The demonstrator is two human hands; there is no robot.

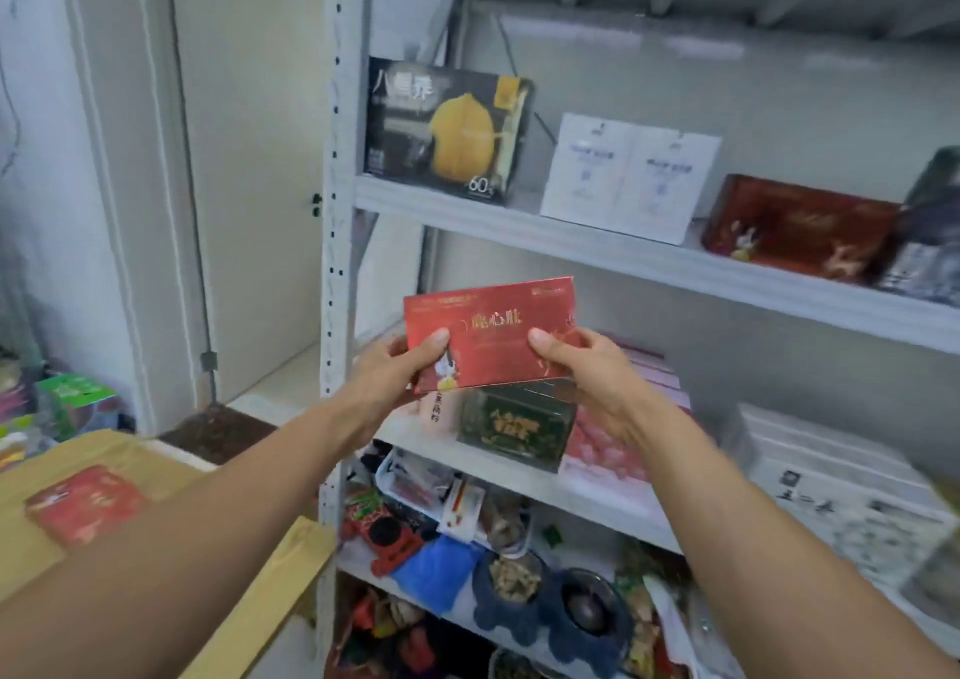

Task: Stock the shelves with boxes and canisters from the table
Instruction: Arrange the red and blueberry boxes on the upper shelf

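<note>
Two hands hold up a flat red box [491, 332] in front of a tall white shelf rack [332, 241]. The left hand [400, 366] grips the box by its bottom left corner, with the thumb on the front and the fingers tucked behind. The right hand [576, 361] grips the bottom right corner the same way. The box is in the air, between the top shelf board [623, 257] and the board below it, and it touches neither one. It has gold writing and a small cartoon animal on it. On the top shelf board a black box with a yellow picture [447, 130] stands up at the left. Beside it are white packets [628, 176], and then a dark red tin [800, 226] lies flat. On the shelf behind and under the held box sit a green box [514, 426] and a pink box [602, 449], side by side. A white box [831, 465] lies farther to the right. The lower shelves are full of mixed, bright things that are too blurry to name. Down at the left, a second red box [85, 504] lies flat on the brown tabletop [104, 449], well apart from the hands.
</note>
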